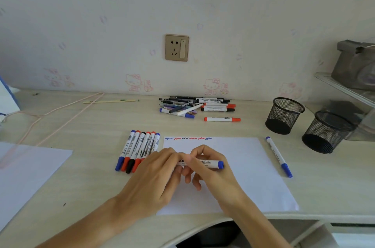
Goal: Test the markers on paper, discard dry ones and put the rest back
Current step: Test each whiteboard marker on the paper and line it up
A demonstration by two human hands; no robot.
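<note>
Both my hands grip one blue-capped marker level above the white paper on the pale wood-grain worktop: my left hand wraps the hidden end, my right hand pinches the smooth white plastic barrel. If the cap gives suddenly, the tip could streak my fingers. Six tested markers lie left; round black mesh cups stand right.
</note>
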